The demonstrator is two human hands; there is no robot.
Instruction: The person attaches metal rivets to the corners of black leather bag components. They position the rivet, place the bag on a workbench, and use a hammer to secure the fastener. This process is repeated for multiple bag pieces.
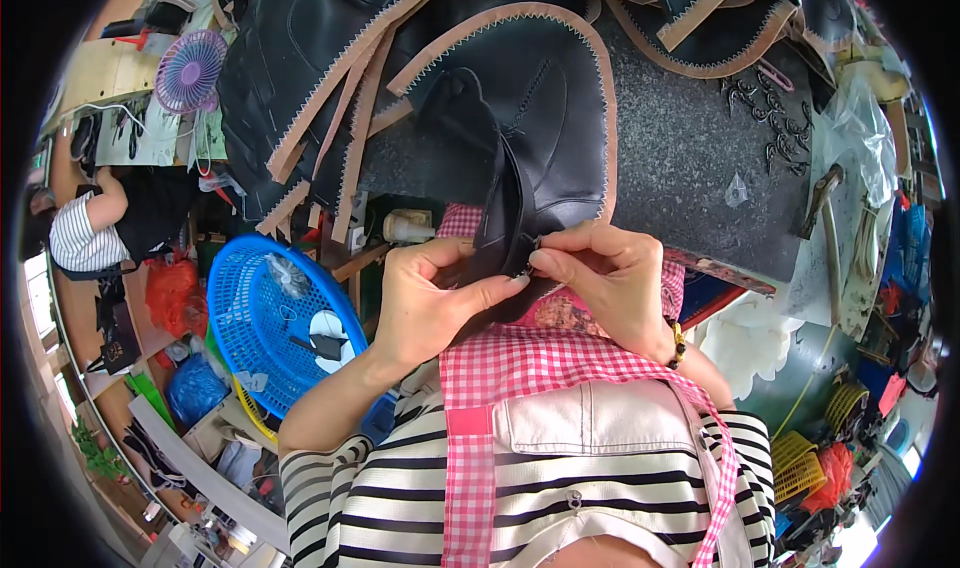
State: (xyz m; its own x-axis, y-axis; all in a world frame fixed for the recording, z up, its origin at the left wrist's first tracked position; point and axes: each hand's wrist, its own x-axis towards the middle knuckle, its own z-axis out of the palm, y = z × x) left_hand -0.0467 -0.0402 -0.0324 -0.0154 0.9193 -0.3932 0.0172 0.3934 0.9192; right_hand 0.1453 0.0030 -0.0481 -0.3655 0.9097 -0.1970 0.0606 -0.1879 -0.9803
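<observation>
A black leather shoe upper, edged with a tan strip in zigzag stitching, lies on the worktable with its near end reaching over the edge toward my lap. My left hand grips a folded flap at that near end, thumb on top. Close beside it, my right hand pinches a small dark metal piece between thumb and forefinger, against the leather. Fingers partly hide how that piece sits. Several similar small dark metal pieces are scattered on the table to the right.
More black uppers with tan edging are heaped at the far left of the speckled dark worktable. A blue plastic basket stands lower left. A hammer rests at the right edge. At far left, another person's arm shows.
</observation>
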